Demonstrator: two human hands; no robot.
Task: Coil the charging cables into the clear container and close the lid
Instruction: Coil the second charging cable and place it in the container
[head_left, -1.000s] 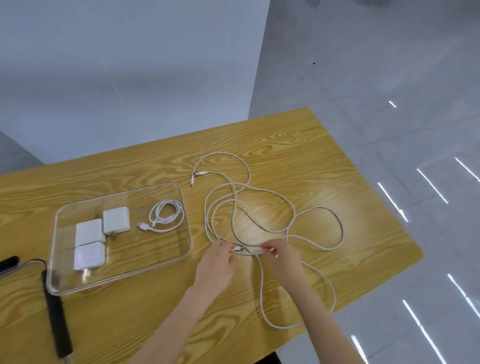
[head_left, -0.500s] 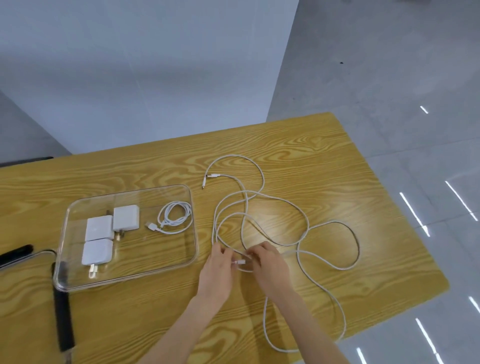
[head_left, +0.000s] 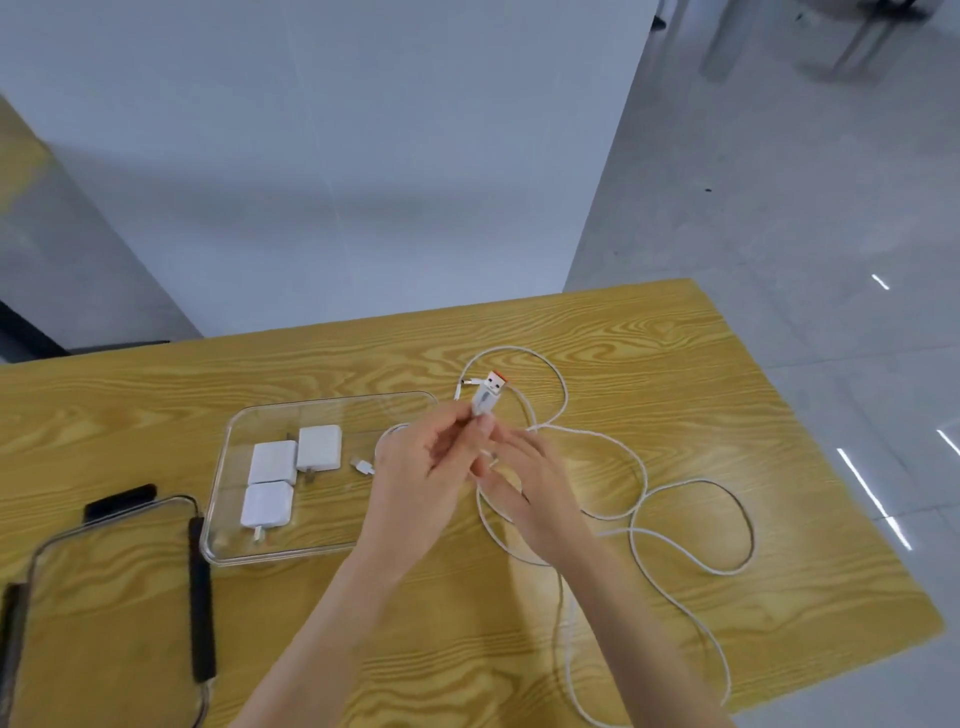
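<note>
Head view: left hand (head_left: 423, 467) pinched on plug (head_left: 487, 397), right hand (head_left: 535, 486) loosely curled beside cable (head_left: 639, 467), light, limp, tangle-prone near desk's right edge; best taken by plug.

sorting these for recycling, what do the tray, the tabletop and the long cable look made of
Tray: clear, glossy, probably hard plastic; the wood grain shows through it and its rim glints.
Tabletop: yellow wood grain, smooth and even; whether solid wood or printed laminate cannot be told.
Long cable: white and matte, limp in loose loops; rubbery or braided jacket, too fine to tell. Its plug looks white plastic with an orange tip.
</note>
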